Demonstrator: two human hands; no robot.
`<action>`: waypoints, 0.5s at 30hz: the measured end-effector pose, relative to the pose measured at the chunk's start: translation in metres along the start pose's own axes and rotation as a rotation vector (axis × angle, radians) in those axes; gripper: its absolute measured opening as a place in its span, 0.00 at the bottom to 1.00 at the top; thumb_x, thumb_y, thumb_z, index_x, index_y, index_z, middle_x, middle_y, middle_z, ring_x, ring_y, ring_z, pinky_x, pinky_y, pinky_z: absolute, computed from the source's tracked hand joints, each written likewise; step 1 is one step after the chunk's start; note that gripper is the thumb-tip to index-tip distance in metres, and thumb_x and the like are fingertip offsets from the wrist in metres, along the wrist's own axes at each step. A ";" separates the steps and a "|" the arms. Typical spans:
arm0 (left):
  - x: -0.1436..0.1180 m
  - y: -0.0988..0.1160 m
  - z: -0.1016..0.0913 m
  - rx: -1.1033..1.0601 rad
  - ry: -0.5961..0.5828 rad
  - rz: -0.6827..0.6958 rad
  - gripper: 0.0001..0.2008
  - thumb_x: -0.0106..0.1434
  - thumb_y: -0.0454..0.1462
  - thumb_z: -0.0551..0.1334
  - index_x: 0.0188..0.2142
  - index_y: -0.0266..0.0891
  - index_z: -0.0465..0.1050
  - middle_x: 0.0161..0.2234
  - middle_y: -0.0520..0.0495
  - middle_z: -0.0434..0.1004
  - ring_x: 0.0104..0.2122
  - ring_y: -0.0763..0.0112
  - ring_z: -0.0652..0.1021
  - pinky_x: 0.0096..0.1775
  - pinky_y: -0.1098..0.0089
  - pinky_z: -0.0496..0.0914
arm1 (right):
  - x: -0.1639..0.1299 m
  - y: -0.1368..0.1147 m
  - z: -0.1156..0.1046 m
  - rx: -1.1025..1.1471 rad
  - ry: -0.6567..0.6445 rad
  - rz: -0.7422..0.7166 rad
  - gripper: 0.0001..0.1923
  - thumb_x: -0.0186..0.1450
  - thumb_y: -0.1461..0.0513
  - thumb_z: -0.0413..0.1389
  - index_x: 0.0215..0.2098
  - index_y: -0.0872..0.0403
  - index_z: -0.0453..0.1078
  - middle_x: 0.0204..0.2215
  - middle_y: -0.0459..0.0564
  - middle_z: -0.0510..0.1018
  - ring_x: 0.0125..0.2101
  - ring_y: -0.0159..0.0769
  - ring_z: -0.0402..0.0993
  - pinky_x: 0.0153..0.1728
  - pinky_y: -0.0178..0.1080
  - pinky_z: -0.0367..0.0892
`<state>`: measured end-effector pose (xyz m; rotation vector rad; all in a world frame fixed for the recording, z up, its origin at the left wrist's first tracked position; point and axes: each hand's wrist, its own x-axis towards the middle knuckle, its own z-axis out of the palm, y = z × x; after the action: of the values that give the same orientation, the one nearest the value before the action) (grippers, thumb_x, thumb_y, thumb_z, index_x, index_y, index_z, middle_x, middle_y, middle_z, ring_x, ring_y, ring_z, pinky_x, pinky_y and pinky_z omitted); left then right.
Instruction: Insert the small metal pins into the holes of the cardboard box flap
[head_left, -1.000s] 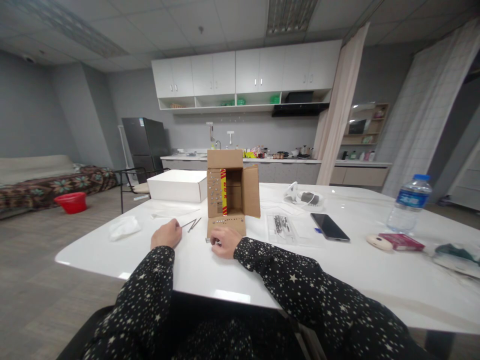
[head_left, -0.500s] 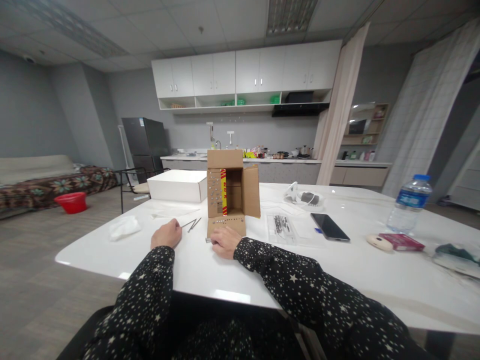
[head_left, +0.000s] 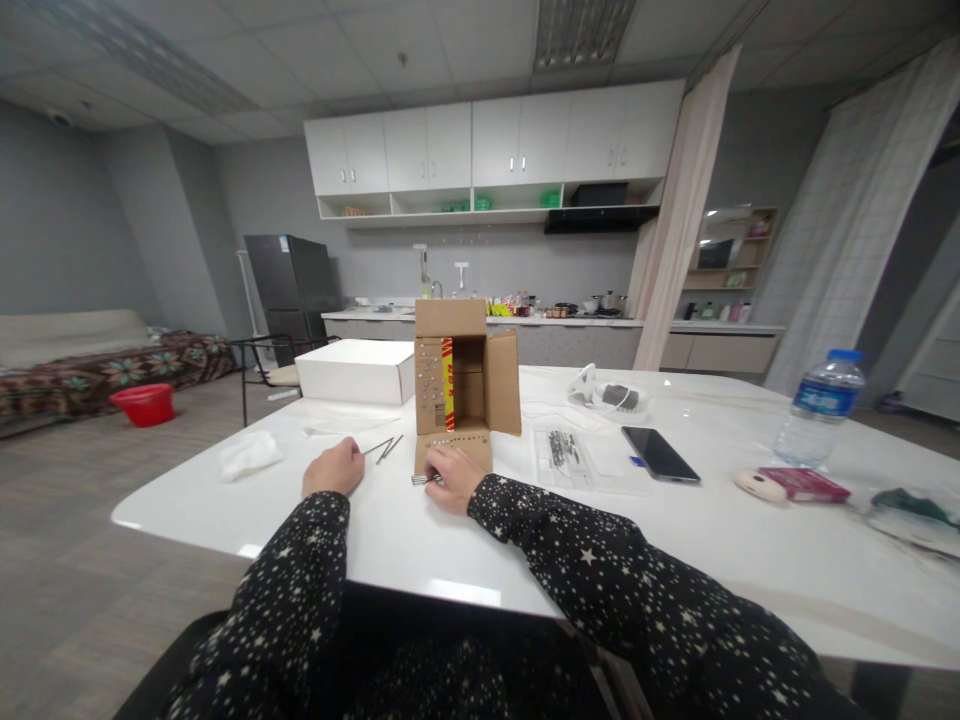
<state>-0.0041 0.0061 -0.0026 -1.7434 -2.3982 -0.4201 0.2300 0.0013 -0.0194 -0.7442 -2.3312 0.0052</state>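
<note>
A cardboard box [head_left: 502, 385] stands with its flaps spread and its open side toward me. Its lower front flap [head_left: 480, 462] lies on the table with a row of small holes or studs. Small round pieces dot its left flap [head_left: 429, 385]. My right hand [head_left: 452, 478] is at that lower flap, fingers curled down at the end of some short metal rods [head_left: 418, 480]; its fingertips are partly hidden. Farther left my left hand [head_left: 334, 468] rests closed on the table. One of two thin dark metal rods [head_left: 386, 450] reaches its fingers; the grip itself is hidden.
Right of the box are a clear plastic case [head_left: 562, 455] of small metal pieces, a phone [head_left: 660, 454] and a water bottle [head_left: 819, 405]. A white box [head_left: 356, 372] stands behind my left hand, a crumpled tissue [head_left: 250, 455] to its left. White cables [head_left: 551, 410] lie behind.
My right hand has risen slightly and its fingers are more bunched, so more of the short metal rods shows. My left hand and the cardboard box have stayed put.
</note>
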 end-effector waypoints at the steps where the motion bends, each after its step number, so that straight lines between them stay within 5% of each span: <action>1: 0.000 0.000 0.000 0.001 -0.002 -0.002 0.16 0.58 0.40 0.46 0.39 0.42 0.69 0.37 0.38 0.76 0.36 0.56 0.76 0.34 0.64 0.66 | 0.000 0.001 0.001 0.022 0.023 0.021 0.04 0.53 0.66 0.51 0.28 0.53 0.60 0.28 0.45 0.66 0.30 0.32 0.61 0.34 0.35 0.57; 11: -0.003 0.001 -0.003 0.003 -0.011 -0.003 0.17 0.59 0.41 0.46 0.40 0.42 0.69 0.38 0.39 0.76 0.36 0.58 0.76 0.35 0.64 0.67 | 0.004 0.015 0.009 0.259 0.299 0.389 0.04 0.55 0.62 0.49 0.31 0.51 0.61 0.18 0.39 0.64 0.20 0.29 0.61 0.23 0.32 0.55; 15: -0.003 0.001 -0.003 -0.001 -0.015 -0.005 0.17 0.58 0.41 0.46 0.40 0.42 0.69 0.37 0.40 0.76 0.36 0.58 0.76 0.34 0.64 0.66 | 0.003 0.016 0.007 0.238 0.332 0.432 0.05 0.56 0.62 0.47 0.32 0.51 0.61 0.15 0.37 0.63 0.17 0.29 0.60 0.22 0.32 0.54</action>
<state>-0.0027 0.0027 0.0000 -1.7475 -2.4131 -0.4112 0.2320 0.0174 -0.0254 -1.0240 -1.7857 0.3197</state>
